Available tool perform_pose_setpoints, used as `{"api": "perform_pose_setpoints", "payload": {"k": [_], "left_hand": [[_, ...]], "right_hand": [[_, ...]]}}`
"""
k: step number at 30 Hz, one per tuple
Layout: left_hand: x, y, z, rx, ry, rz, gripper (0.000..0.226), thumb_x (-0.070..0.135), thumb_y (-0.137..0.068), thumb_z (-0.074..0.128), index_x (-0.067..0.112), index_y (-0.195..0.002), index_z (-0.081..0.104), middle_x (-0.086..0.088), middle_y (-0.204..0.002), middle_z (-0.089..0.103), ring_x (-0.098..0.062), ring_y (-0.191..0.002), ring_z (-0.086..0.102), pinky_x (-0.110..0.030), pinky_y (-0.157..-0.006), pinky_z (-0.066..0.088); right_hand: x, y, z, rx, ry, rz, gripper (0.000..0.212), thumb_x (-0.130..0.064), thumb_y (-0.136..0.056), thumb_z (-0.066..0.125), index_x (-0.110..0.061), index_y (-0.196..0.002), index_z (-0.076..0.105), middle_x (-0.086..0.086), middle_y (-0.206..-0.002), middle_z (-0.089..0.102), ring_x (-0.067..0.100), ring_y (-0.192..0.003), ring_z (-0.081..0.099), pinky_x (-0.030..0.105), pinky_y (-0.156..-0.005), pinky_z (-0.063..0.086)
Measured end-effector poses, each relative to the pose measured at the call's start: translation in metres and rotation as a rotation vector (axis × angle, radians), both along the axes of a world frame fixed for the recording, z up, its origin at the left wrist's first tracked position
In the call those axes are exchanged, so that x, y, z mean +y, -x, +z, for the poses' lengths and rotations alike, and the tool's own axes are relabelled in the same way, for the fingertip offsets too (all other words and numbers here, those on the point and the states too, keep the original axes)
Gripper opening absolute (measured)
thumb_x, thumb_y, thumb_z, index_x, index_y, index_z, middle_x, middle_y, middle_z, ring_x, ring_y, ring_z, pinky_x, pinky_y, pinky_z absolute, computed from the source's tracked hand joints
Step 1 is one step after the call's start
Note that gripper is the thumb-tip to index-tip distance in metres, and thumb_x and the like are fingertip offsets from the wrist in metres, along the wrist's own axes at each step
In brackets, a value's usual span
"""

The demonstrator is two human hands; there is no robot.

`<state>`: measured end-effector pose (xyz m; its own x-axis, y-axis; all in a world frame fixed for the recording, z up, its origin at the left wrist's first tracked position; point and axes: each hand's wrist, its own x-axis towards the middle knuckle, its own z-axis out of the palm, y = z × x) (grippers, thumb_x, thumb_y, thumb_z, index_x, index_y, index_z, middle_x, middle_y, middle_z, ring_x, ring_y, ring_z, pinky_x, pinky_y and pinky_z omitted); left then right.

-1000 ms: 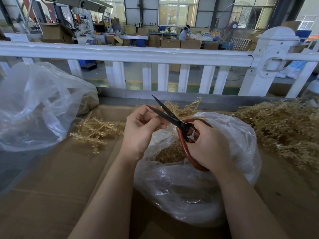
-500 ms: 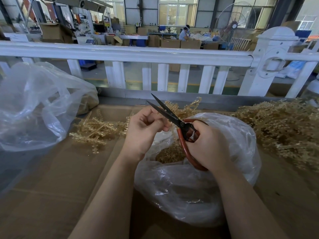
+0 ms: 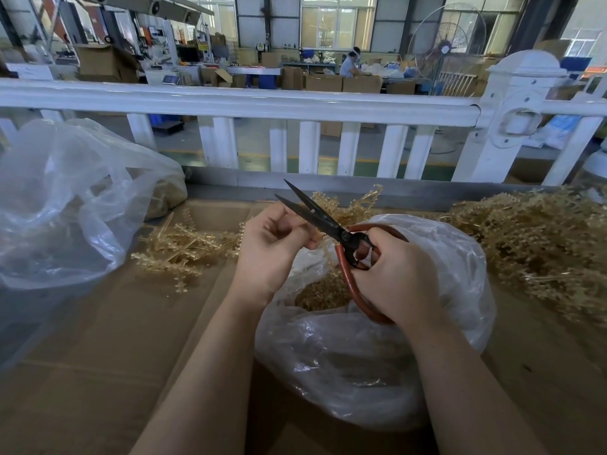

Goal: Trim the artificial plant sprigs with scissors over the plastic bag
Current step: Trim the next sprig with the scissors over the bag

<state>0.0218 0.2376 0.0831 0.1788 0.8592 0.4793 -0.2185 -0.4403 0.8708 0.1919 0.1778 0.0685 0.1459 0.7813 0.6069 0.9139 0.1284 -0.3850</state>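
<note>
No legible writing on any nearby item; distant signs too small to read.

Nearest, at front centre of cardboard-covered table (image 3: 98,372): clear plastic bag (image 3: 361,372), mouth open upward, tan trimmings visible inside. Above bag mouth: right hand (image 3: 397,277), fingers curled through red handle loops of scissors (image 3: 331,224), dark blades parted and pointing up-left toward far edge. Just left of it: left hand (image 3: 272,247), palm turned up, fingertips (image 3: 295,229) bunched against lower blade, pinching; pinched item too small to identify. Both forearms entering from near edge.

Further back, left of centre: loose plant sprigs (image 3: 180,247), tan, lying flat. Along right edge: large heap of sprigs (image 3: 542,244). At left edge: second plastic bag (image 3: 65,208), partly filled.

Beyond far edge: white railing (image 3: 262,103). Behind: workshop floor, cartons, standing fan (image 3: 450,37), seated person (image 3: 349,64) at bench.
</note>
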Motion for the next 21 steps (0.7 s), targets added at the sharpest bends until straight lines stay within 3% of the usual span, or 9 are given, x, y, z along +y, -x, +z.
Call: {"api": "perform_pose_setpoints", "payload": {"k": [7, 10, 13, 16, 19, 21], "left_hand": [[0.0003, -0.0009, 0.0004, -0.011, 0.008, -0.015, 0.017, -0.020, -0.086, 0.054, -0.010, -0.095, 0.064, -0.019, -0.074, 0.069, -0.023, -0.067, 0.063, -0.029, -0.070, 0.057], [-0.0001, -0.0006, 0.0002, 0.000, 0.027, -0.015, 0.012, -0.017, -0.088, 0.054, -0.013, -0.097, 0.062, -0.012, -0.073, 0.069, -0.017, -0.067, 0.063, -0.026, -0.069, 0.055], [-0.0003, -0.0004, 0.0015, -0.003, 0.115, 0.001, 0.009, -0.005, -0.094, 0.054, -0.005, -0.093, 0.063, -0.005, -0.072, 0.066, -0.012, -0.066, 0.060, -0.022, -0.068, 0.052], [0.0012, -0.0001, 0.0027, -0.049, 0.233, 0.014, 0.022, 0.001, -0.096, 0.051, 0.012, -0.080, 0.061, -0.002, -0.071, 0.061, -0.014, -0.066, 0.056, -0.024, -0.066, 0.051], [0.0014, 0.0003, 0.0045, -0.109, 0.330, -0.021, 0.022, 0.001, -0.096, 0.048, 0.012, -0.082, 0.059, -0.002, -0.072, 0.062, -0.016, -0.065, 0.056, -0.029, -0.066, 0.054], [0.0013, 0.0005, 0.0055, -0.179, 0.389, -0.066, 0.020, 0.000, -0.098, 0.046, 0.012, -0.086, 0.057, -0.004, -0.077, 0.067, -0.018, -0.069, 0.064, -0.031, -0.065, 0.056]], "right_hand": [[-0.0003, -0.0001, -0.0006, 0.020, -0.008, 0.005, 0.033, -0.055, -0.081, 0.057, -0.026, -0.066, 0.049, -0.014, -0.055, 0.050, 0.005, -0.052, 0.049, 0.018, -0.052, 0.036], [0.0009, -0.0006, -0.0017, 0.021, -0.018, 0.011, 0.036, -0.055, -0.083, 0.059, -0.024, -0.067, 0.054, -0.014, -0.055, 0.051, 0.005, -0.052, 0.050, 0.020, -0.051, 0.041], [0.0017, 0.0000, -0.0022, 0.018, -0.051, 0.018, 0.040, -0.060, -0.082, 0.052, -0.023, -0.066, 0.054, -0.013, -0.054, 0.050, 0.006, -0.050, 0.050, 0.022, -0.049, 0.045], [0.0021, 0.0010, -0.0024, 0.033, -0.054, 0.025, 0.036, -0.061, -0.082, 0.051, -0.028, -0.067, 0.050, -0.015, -0.053, 0.048, 0.005, -0.048, 0.048, 0.019, -0.047, 0.041], [0.0034, 0.0010, -0.0023, 0.064, -0.052, 0.013, 0.028, -0.059, -0.083, 0.053, -0.037, -0.068, 0.044, -0.020, -0.053, 0.045, 0.000, -0.048, 0.047, 0.011, -0.049, 0.032], [0.0058, 0.0005, -0.0030, 0.134, -0.024, 0.004, 0.027, -0.060, -0.083, 0.051, -0.036, -0.069, 0.048, -0.019, -0.057, 0.052, 0.000, -0.053, 0.053, 0.014, -0.050, 0.038]]}}
